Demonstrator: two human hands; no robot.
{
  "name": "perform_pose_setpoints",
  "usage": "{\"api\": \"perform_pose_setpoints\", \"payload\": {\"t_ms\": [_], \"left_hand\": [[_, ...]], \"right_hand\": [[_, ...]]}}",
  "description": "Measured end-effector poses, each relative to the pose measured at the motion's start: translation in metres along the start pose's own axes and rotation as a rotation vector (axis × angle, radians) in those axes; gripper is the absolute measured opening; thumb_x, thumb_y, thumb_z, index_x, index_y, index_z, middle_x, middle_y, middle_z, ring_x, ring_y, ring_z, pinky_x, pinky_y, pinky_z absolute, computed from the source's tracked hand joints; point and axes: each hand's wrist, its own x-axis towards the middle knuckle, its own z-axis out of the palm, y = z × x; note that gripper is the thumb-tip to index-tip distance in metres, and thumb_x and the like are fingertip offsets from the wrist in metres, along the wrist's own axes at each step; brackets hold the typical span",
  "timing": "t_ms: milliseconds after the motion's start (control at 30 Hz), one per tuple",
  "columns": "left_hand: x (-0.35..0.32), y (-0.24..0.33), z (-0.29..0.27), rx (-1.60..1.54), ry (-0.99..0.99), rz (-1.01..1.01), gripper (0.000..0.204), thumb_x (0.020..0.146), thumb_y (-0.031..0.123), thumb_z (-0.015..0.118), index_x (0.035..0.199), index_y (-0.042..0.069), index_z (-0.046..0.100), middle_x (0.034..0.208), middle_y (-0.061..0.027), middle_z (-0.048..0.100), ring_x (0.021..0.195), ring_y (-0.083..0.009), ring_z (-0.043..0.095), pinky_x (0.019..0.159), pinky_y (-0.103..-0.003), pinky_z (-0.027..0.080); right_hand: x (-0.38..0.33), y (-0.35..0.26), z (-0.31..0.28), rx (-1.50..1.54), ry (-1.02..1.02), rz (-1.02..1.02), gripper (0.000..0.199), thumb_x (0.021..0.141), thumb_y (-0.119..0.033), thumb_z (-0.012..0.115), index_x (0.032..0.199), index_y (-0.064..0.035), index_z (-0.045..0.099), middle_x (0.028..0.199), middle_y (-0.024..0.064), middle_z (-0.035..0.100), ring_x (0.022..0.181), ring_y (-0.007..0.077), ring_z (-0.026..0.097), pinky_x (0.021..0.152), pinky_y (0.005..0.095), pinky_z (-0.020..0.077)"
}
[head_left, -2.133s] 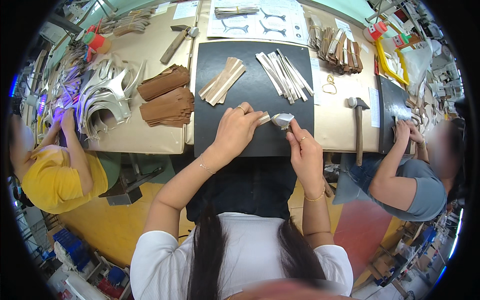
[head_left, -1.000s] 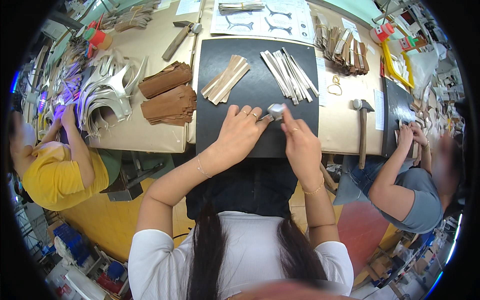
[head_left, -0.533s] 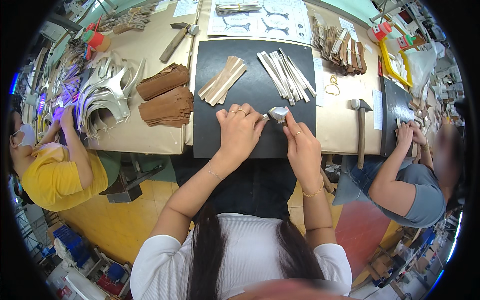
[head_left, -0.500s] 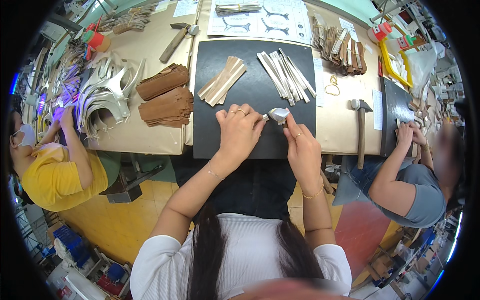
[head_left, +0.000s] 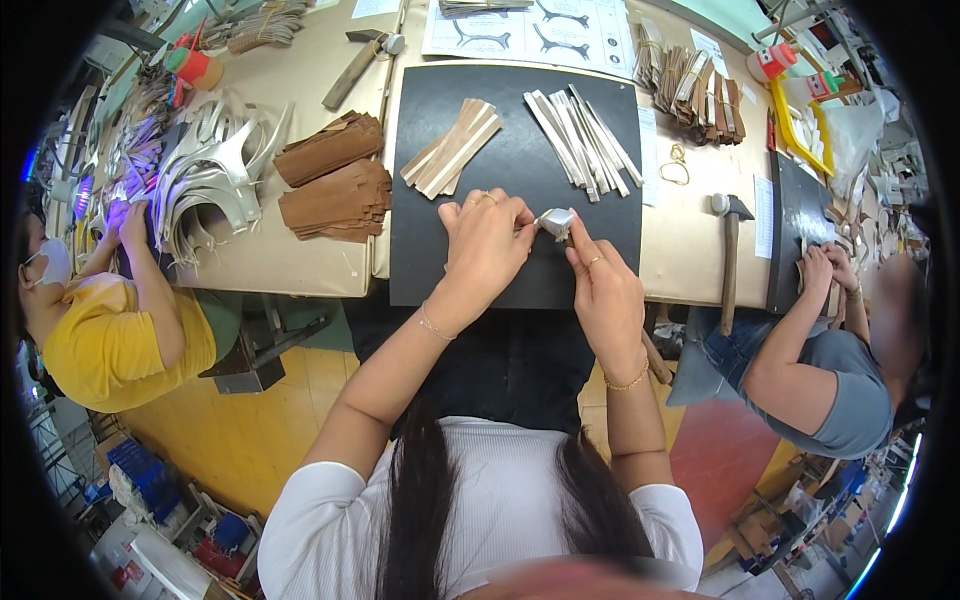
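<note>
My right hand point(head_left: 606, 285) is closed around a hammer, its silvery metal head point(head_left: 557, 222) low over the black board point(head_left: 450, 280). A wooden handle end point(head_left: 657, 362) shows past my right wrist. My left hand point(head_left: 488, 245) rests on the board just left of the hammer head, thumb and fingers pressed together; what they pinch is hidden. Beyond it lies a fanned pile of brown and cream strips point(head_left: 452, 150). A second pile, of narrow whitish strips point(head_left: 580, 142), sits at the board's far right.
Stacked brown leather pieces point(head_left: 335, 205) lie left of the board, with another hammer point(head_left: 362, 72) behind them. A third hammer point(head_left: 729, 260) lies at right, its handle over the table edge. Printed sheets point(head_left: 520, 40) lie at the back. Co-workers sit on both sides.
The whole view has shifted slightly. My left fingers have curled in, and the pale strip end seen at their tips is now hidden. The hammer head stays beside them.
</note>
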Motion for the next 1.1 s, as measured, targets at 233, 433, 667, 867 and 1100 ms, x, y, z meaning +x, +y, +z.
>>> {"api": "perform_pose_setpoints", "payload": {"t_ms": [233, 433, 667, 867, 1100], "left_hand": [[0.003, -0.003, 0.000, -0.012, -0.031, -0.008, 0.009, 0.081, 0.018, 0.079, 0.082, 0.010, 0.075, 0.085, -0.0025, 0.068, 0.092, -0.0223, 0.061, 0.084, -0.041, 0.031], [0.001, -0.002, -0.001, 0.006, -0.029, 0.002, 0.011, 0.081, 0.021, 0.079, 0.084, 0.010, 0.076, 0.085, -0.0025, 0.068, 0.092, -0.0222, 0.060, 0.084, -0.041, 0.031], [-0.010, -0.004, 0.001, 0.002, 0.040, 0.042, 0.013, 0.081, 0.023, 0.080, 0.083, 0.010, 0.076, 0.087, -0.0007, 0.068, 0.092, -0.0208, 0.060, 0.085, -0.040, 0.030], [-0.007, -0.006, 0.003, -0.041, 0.027, -0.008, 0.010, 0.080, 0.021, 0.078, 0.080, 0.011, 0.075, 0.086, 0.0001, 0.068, 0.091, -0.0210, 0.059, 0.085, -0.040, 0.030], [-0.004, -0.003, 0.004, -0.057, 0.019, -0.049, 0.010, 0.079, 0.019, 0.077, 0.078, 0.011, 0.074, 0.083, -0.0007, 0.066, 0.090, -0.0216, 0.059, 0.084, -0.040, 0.030]], "right_hand": [[0.001, -0.002, -0.003, -0.006, -0.023, 0.003, 0.044, 0.097, -0.015, 0.065, 0.141, -0.0189, 0.061, 0.084, 0.0082, 0.063, 0.067, 0.0298, 0.065, 0.060, 0.0411, 0.0525], [0.001, -0.002, -0.001, -0.023, -0.022, 0.005, 0.042, 0.098, -0.016, 0.065, 0.140, -0.0190, 0.062, 0.084, 0.0077, 0.064, 0.066, 0.0295, 0.065, 0.060, 0.0409, 0.0529], [-0.001, 0.000, 0.003, -0.038, 0.007, 0.001, 0.042, 0.097, -0.016, 0.065, 0.139, -0.0188, 0.063, 0.083, 0.0074, 0.063, 0.065, 0.0287, 0.065, 0.059, 0.0401, 0.0524], [-0.001, 0.001, 0.005, -0.008, 0.031, 0.000, 0.043, 0.097, -0.015, 0.066, 0.139, -0.0187, 0.063, 0.083, 0.0075, 0.063, 0.065, 0.0288, 0.064, 0.059, 0.0400, 0.0522], [0.000, 0.000, -0.001, 0.055, 0.094, 0.005, 0.045, 0.098, -0.014, 0.064, 0.142, -0.0200, 0.060, 0.085, 0.0088, 0.063, 0.066, 0.0306, 0.064, 0.060, 0.0409, 0.0524]]}}
